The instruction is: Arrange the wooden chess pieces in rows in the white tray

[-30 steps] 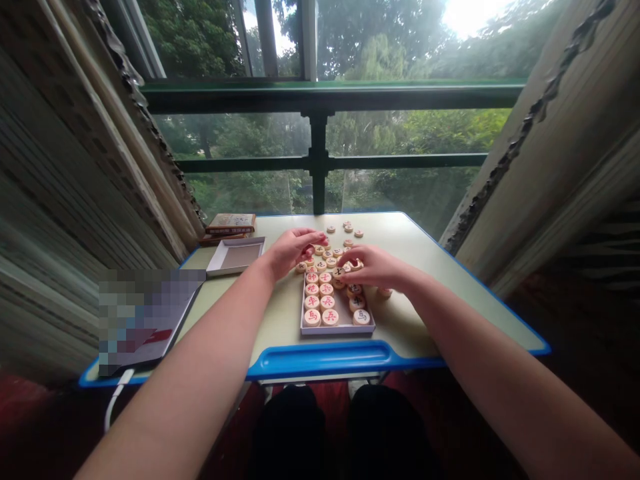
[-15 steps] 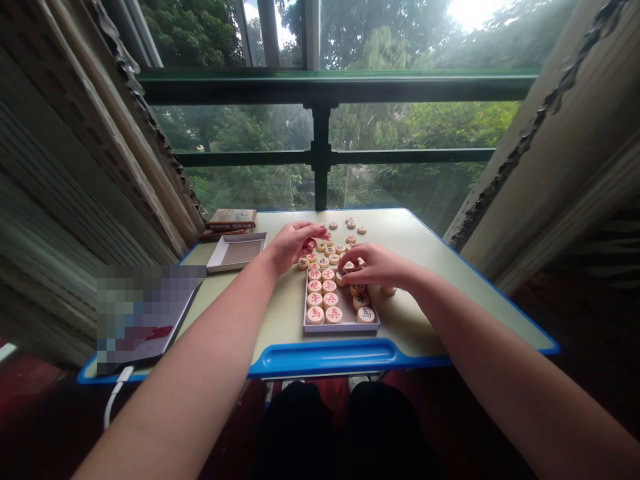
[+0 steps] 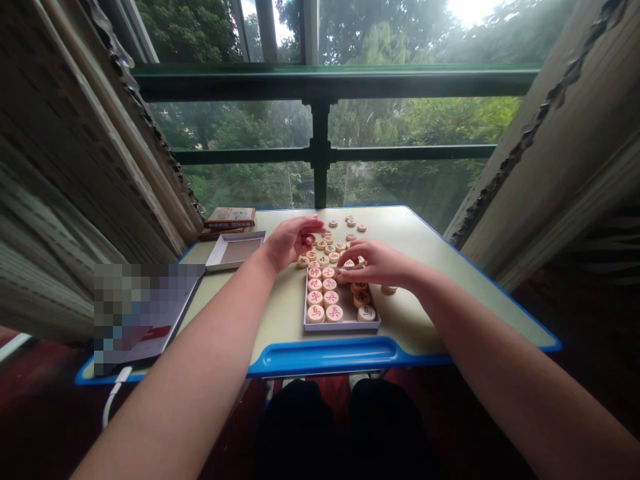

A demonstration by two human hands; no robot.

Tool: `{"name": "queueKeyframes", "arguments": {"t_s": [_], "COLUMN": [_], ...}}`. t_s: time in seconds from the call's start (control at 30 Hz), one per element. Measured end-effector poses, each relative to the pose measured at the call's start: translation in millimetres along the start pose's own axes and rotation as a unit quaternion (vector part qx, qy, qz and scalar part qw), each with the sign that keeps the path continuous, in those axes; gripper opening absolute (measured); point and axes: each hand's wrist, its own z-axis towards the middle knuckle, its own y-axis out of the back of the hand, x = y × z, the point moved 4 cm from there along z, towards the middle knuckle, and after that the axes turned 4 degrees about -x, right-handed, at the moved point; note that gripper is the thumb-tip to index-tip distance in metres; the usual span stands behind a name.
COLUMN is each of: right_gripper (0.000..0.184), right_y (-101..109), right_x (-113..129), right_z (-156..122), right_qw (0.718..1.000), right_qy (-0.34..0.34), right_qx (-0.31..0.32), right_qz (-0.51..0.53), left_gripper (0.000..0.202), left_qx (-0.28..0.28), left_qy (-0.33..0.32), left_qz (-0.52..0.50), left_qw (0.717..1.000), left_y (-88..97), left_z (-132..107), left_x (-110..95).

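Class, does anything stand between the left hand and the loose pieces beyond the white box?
Nothing visible does. The left hand is right at the loose pieces; the right hand sits aside, over the far end of the white box.

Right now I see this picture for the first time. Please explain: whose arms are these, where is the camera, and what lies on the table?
No machine is here: both bare arms belong to one person, and the camera sits on that person's head, looking forward and down. You see the table from the person's own place, with a window behind it. On it lies a shallow white tray holding round wooden discs in rows, marked with red or dark signs. More loose discs lie beyond the tray. The left hand curls over the loose discs; the right hand covers the tray's far end. Whether either hand grips a disc is hidden. Further left lie an empty box lid, a low brown stack, perhaps books, and a blurred flat thing.
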Motion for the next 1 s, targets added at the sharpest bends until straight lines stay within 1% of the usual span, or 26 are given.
{"name": "queueKeyframes", "arguments": {"t_s": [0.07, 0.2, 0.3, 0.37, 0.5, 0.57, 0.67, 0.8, 0.93, 1.0], "right_gripper": [0.023, 0.018, 0.018, 0.019, 0.021, 0.020, 0.020, 0.020, 0.019, 0.020], "right_y": [-2.5, -6.1, -6.1, -4.5, -2.2, -2.8, -3.4, -0.7, 1.3, 2.2], "right_x": [-1.4, -2.2, -0.9, -0.1, -0.3, -0.7, -0.6, -0.2, 0.0, -1.1], "right_z": [1.0, 2.0, 1.4, 1.2, 1.7, 1.8, 1.3, 0.4, 0.6, 0.8], "right_qw": [1.000, 1.000, 1.000, 1.000, 1.000, 1.000, 1.000, 1.000, 1.000, 1.000], "right_qy": [-0.001, 0.013, 0.017, 0.011, -0.008, -0.004, 0.014, 0.015, 0.014, 0.005], "right_qx": [0.000, 0.003, 0.009, 0.005, -0.003, 0.004, 0.010, -0.009, -0.018, -0.024], "right_qz": [-0.014, -0.020, -0.014, -0.012, -0.010, -0.009, -0.007, -0.004, -0.003, 0.000], "left_gripper": [0.022, 0.022, 0.023, 0.023, 0.022, 0.023, 0.018, 0.013, 0.015, 0.015], "left_qx": [-0.004, -0.001, 0.006, 0.001, -0.004, 0.002, 0.005, 0.010, 0.017, 0.010], "left_qy": [0.017, 0.030, 0.040, 0.040, 0.027, 0.022, 0.014, 0.001, -0.006, -0.003], "left_qz": [-0.025, -0.052, -0.073, -0.079, -0.062, -0.051, -0.034, -0.015, -0.006, -0.012], "left_qw": [1.000, 0.998, 0.996, 0.996, 0.998, 0.998, 0.999, 1.000, 1.000, 1.000], "left_y": [0.7, 2.2, 3.2, 4.3, 4.6, 3.7, 2.5, 0.3, -0.2, 1.6], "left_z": [-0.6, -1.0, -0.9, -1.2, -2.8, -3.5, -3.2, -1.2, -0.6, -0.9], "left_x": [-1.2, -3.2, -3.3, -3.7, -5.7, -6.0, -4.7, -1.0, 0.1, -0.6]}}
